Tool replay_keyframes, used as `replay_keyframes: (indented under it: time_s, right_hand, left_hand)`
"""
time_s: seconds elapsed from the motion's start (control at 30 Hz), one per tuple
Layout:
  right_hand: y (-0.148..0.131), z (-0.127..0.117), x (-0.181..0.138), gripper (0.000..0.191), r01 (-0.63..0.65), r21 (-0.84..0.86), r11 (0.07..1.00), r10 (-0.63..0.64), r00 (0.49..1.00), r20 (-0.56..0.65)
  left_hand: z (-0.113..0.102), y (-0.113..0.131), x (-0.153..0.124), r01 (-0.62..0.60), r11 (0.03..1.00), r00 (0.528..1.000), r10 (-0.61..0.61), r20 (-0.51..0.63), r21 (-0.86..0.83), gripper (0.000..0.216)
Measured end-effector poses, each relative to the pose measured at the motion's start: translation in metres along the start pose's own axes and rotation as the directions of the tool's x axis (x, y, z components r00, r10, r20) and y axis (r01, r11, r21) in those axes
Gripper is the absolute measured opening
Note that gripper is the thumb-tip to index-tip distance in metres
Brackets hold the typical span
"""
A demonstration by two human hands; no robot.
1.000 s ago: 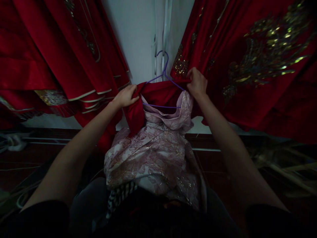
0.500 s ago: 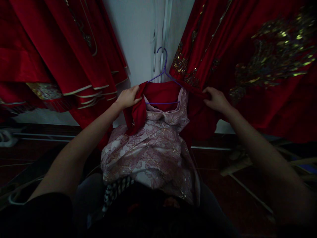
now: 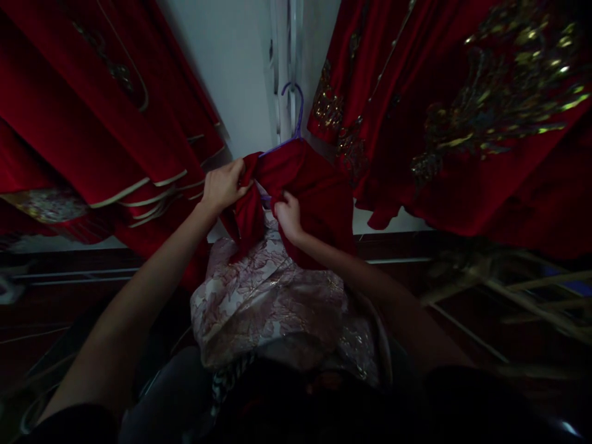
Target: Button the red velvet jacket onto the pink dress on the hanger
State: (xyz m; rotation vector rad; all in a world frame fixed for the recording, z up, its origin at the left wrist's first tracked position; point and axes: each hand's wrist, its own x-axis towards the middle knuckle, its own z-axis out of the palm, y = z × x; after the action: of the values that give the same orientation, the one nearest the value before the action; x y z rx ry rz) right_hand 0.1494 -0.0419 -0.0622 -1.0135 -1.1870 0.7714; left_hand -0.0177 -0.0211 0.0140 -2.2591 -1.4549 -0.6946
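A pink brocade dress (image 3: 277,302) with metallic floral patterning spreads over my lap. Over its top lies a red jacket-like garment (image 3: 319,203), and both are on a purple hanger (image 3: 300,114) whose hook points up. My left hand (image 3: 226,185) is closed on the red garment's edge at the left shoulder. Near the middle of the chest, my right hand (image 3: 289,217) pinches the other front edge, drawn across the dress. The dress's neckline is mostly hidden beneath the red cloth.
Red garments with pale trim (image 3: 115,123) hang at the left. Another red garment with gold sequin embroidery (image 3: 499,117) hangs at the right. Behind the hanger stand white cabinet doors (image 3: 231,68). A wooden frame (image 3: 531,296) rests on the dark floor at the right.
My right hand has moved left and inward, pulling the right side of the red garment across the dress's front. My left hand keeps its hold at the left shoulder.
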Motion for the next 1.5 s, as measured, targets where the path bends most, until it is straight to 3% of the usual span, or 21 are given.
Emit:
replay_keyframes:
  time_s: [0.07,0.17,0.33,0.4,0.57,0.7,0.8,0.87,1.0,1.2,1.3,1.43,1.5]
  right_hand:
    - [-0.001,0.002,-0.001,0.019,0.001,0.037,0.999,-0.002,1.000,0.008]
    - [-0.002,-0.017,0.004,0.009,0.080,0.017,0.997,-0.080,0.997,-0.004]
    - [0.007,-0.054,-0.001,0.011,0.103,-0.153,0.983,-0.104,0.995,0.000]
    - [0.012,-0.069,-0.009,0.010,0.084,-0.258,0.963,-0.092,0.996,-0.019]
    - [0.011,-0.092,-0.022,0.011,0.096,-0.376,0.922,-0.086,0.995,0.042]
    - [0.006,-0.081,-0.019,0.011,0.130,-0.385,0.914,-0.053,0.977,0.204]
    - [0.008,-0.073,-0.017,0.013,0.083,-0.338,0.937,0.021,0.955,0.295]
    - [0.009,-0.078,-0.017,0.016,0.077,-0.298,0.951,0.031,0.939,0.343]
    - [0.009,-0.102,-0.016,0.018,0.166,-0.226,0.960,-0.069,0.921,0.383]
    - [-0.005,-0.114,-0.013,0.076,0.297,-0.107,0.949,-0.254,0.918,0.304]
    - [-0.014,-0.106,-0.015,0.062,0.398,-0.137,0.907,-0.345,0.889,0.301]
    - [-0.020,-0.095,-0.021,0.047,0.425,-0.166,0.890,-0.363,0.880,0.305]
    - [-0.022,-0.092,-0.026,0.047,0.413,-0.172,0.894,-0.346,0.882,0.319]
  left_hand:
    - [0.000,-0.006,0.003,-0.019,1.000,1.000,0.019,0.008,-0.022,0.039]
    - [0.000,-0.005,0.005,-0.001,0.997,1.000,0.001,-0.004,-0.073,0.032]
    - [0.008,0.026,-0.007,0.080,0.975,0.986,-0.108,-0.129,-0.208,0.019]
    - [0.019,0.042,-0.016,0.088,0.941,0.988,-0.124,-0.090,-0.326,0.013]
    - [0.057,0.075,-0.023,0.209,0.675,0.963,-0.267,0.030,-0.708,0.024]
    - [0.061,0.111,-0.012,0.184,0.435,0.938,-0.347,0.025,-0.882,0.022]
    - [0.053,0.141,-0.009,0.115,0.385,0.941,-0.339,-0.024,-0.916,0.024]
    - [0.052,0.152,-0.012,0.123,0.350,0.913,-0.406,-0.033,-0.929,0.024]
    - [0.063,0.155,-0.024,0.153,0.299,0.859,-0.512,-0.023,-0.942,0.023]
    - [0.069,0.148,-0.042,0.130,0.387,0.890,-0.451,-0.065,-0.913,0.029]
    - [0.064,0.147,-0.045,0.129,0.383,0.899,-0.435,-0.056,-0.915,0.032]
    - [0.064,0.142,-0.046,0.127,0.224,0.831,-0.556,-0.019,-0.966,0.025]
    - [0.066,0.139,-0.047,0.122,0.175,0.826,-0.563,0.002,-0.977,0.019]
